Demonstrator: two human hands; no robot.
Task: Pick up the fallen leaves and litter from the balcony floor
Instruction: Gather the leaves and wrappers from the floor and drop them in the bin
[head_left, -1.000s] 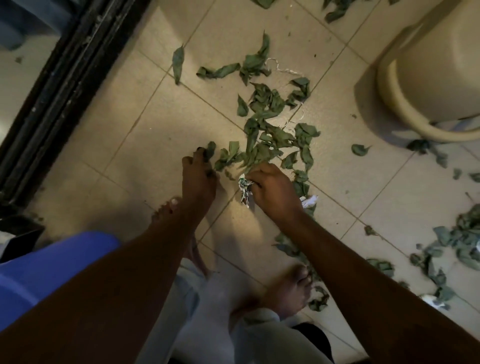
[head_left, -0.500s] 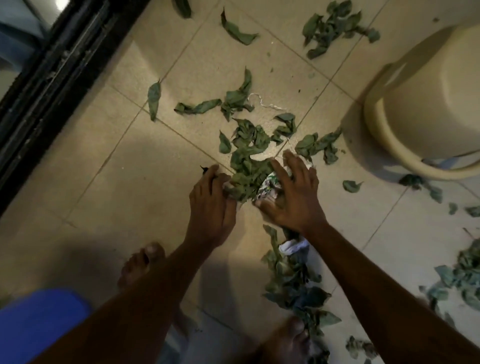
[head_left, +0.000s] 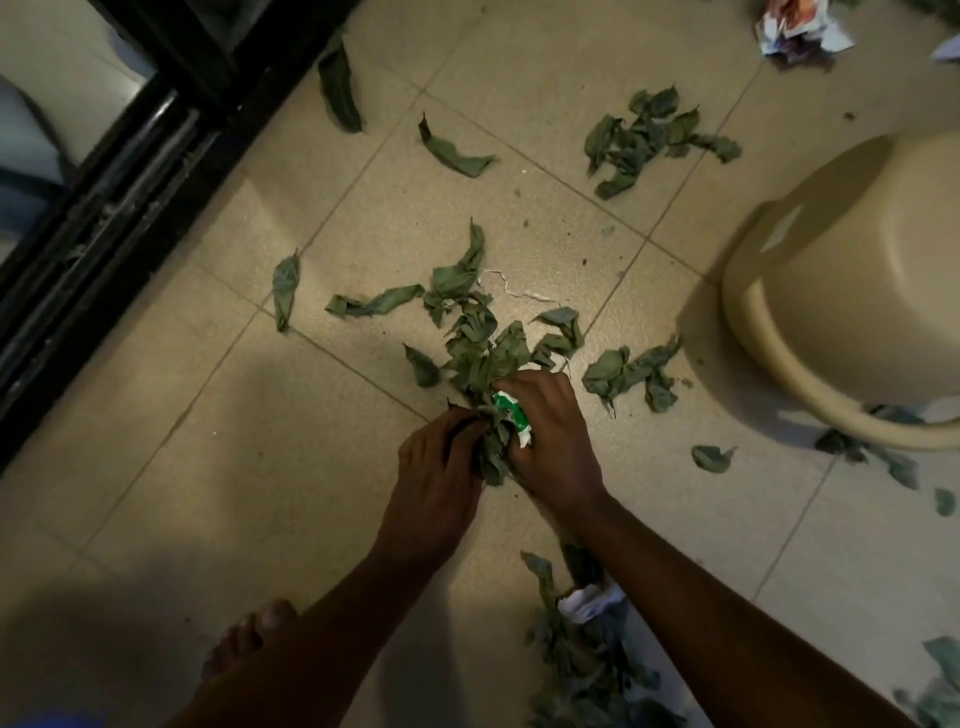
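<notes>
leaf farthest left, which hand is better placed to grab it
Likely the left hand: that leaf lies on its side. Both hands grip leaves, but the right hand is farther and holds a wrapper.

A beige plastic tub (head_left: 852, 291) stands at the right, seemingly upturned, its wide rim nearest the camera; a black door frame (head_left: 130, 182) with a dusty sliding track runs diagonally across the upper left; a bare foot (head_left: 249, 639) shows at lower left, partly in shadow.
</notes>
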